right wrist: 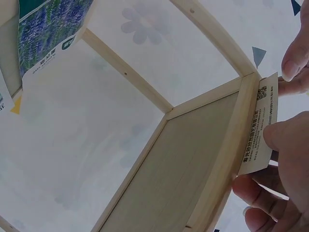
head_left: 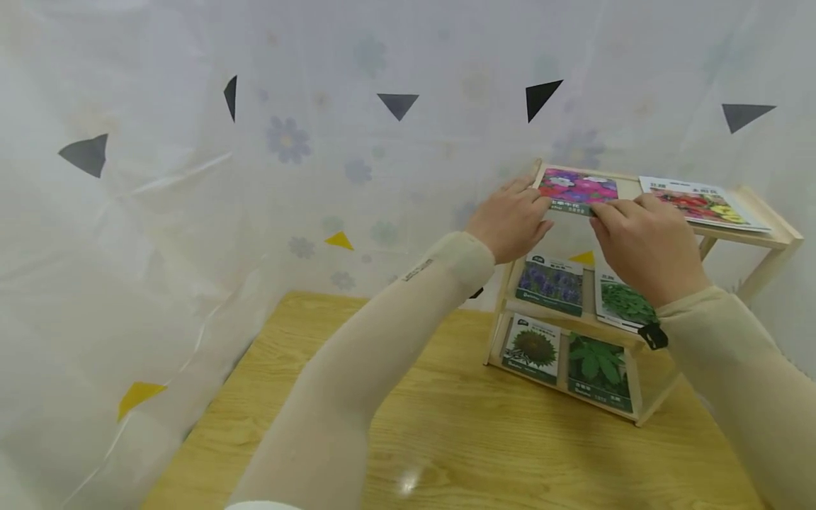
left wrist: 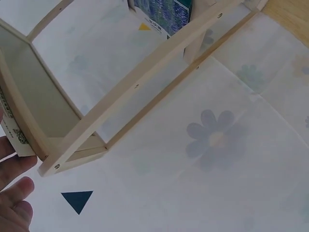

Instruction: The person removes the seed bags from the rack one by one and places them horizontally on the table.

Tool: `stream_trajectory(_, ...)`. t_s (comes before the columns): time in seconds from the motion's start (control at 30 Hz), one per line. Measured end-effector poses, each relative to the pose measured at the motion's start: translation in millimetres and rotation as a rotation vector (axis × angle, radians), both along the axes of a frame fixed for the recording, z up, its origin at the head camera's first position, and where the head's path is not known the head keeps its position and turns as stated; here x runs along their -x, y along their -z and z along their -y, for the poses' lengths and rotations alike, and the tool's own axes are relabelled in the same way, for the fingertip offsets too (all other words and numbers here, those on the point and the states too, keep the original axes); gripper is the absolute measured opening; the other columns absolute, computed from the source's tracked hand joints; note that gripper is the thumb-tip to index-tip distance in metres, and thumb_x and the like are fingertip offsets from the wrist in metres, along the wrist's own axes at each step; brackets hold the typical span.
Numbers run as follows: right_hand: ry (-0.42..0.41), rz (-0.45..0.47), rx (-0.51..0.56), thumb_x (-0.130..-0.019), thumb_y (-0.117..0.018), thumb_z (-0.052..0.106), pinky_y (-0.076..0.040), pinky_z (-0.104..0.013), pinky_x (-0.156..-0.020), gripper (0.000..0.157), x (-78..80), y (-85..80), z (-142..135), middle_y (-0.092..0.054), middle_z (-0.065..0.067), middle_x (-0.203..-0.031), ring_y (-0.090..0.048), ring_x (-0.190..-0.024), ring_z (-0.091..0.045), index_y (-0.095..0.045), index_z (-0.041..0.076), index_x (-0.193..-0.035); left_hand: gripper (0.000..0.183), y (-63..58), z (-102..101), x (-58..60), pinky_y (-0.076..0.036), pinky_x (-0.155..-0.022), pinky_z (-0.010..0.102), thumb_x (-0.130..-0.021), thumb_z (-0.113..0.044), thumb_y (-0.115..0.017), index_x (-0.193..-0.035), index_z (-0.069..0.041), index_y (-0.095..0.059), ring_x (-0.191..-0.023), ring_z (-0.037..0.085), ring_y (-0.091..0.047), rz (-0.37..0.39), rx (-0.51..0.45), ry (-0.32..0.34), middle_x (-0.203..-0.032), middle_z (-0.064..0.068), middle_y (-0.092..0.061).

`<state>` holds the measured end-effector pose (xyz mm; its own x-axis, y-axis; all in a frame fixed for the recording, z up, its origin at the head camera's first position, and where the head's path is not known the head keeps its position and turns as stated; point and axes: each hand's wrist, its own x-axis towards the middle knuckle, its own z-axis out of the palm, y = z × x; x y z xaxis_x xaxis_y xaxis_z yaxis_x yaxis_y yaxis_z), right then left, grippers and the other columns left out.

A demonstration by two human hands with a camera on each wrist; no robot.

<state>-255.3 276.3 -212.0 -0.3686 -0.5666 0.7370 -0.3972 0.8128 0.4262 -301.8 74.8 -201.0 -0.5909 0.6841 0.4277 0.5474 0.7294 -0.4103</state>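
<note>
A flower seed packet (head_left: 576, 190) with pink, purple and red blooms lies on the top shelf of a small wooden rack (head_left: 627, 173), its lower edge jutting past the front rail. My right hand (head_left: 650, 244) pinches this packet near its lower right, the thumb against its printed back (right wrist: 260, 128) in the right wrist view. At the packet's left side, my left hand (head_left: 510, 219) touches its edge with the fingers, the thumb hanging apart below. A second packet (head_left: 701, 202) with red and yellow flowers lies to the right on that shelf.
Lower tiers hold a lavender packet (head_left: 550, 285), a green-leaf packet (head_left: 625, 303), a sunflower packet (head_left: 532, 348) and another leafy packet (head_left: 598, 368). The rack stands on a wooden table (head_left: 446, 425). Behind hangs a pale floral sheet (head_left: 319, 177) with triangles.
</note>
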Motion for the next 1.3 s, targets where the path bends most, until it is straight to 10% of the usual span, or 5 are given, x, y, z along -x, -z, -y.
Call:
stream_trajectory(0.53,-0.023,0.076,0.051,-0.085,-0.063,0.008,-0.050,-0.050,-0.068,0.027,-24.7,12.0,6,-0.062,-0.025,-0.096,-0.059,-0.082,-0.040,-0.063,-0.007,-0.106,0.051,10.1,5,-9.6,-0.045,-0.083,0.027,-0.095,-0.052,-0.025,-0.116,-0.018,-0.058,-0.088,0.010,-0.055,0.147,-0.260,-0.013,-0.100,-0.006,-0.060)
stream_trajectory(1.07,-0.090,0.105,0.050,-0.083,-0.063,0.013,-0.050,-0.050,-0.068,0.034,-45.8,28.6,18,-0.060,-0.025,-0.100,-0.059,-0.081,-0.039,-0.062,-0.008,-0.109,0.035,18.4,6,-12.1,-0.037,-0.049,0.022,-0.096,-0.039,-0.041,-0.118,-0.013,-0.053,-0.056,0.011,-0.044,0.533,-0.650,0.050,-0.073,-0.001,-0.050)
stream_trajectory(1.3,-0.148,0.115,0.210,-0.090,-0.056,0.029,-0.049,-0.051,-0.071,0.041,-53.5,39.1,21,-0.059,-0.024,-0.106,-0.057,-0.088,-0.038,-0.064,-0.008,-0.108,0.037,24.8,10,-18.1,-0.040,-0.048,0.021,-0.094,-0.033,-0.049,-0.126,-0.014,-0.049,-0.053,0.009,-0.046,0.628,-0.778,0.115,-0.074,-0.004,-0.054)
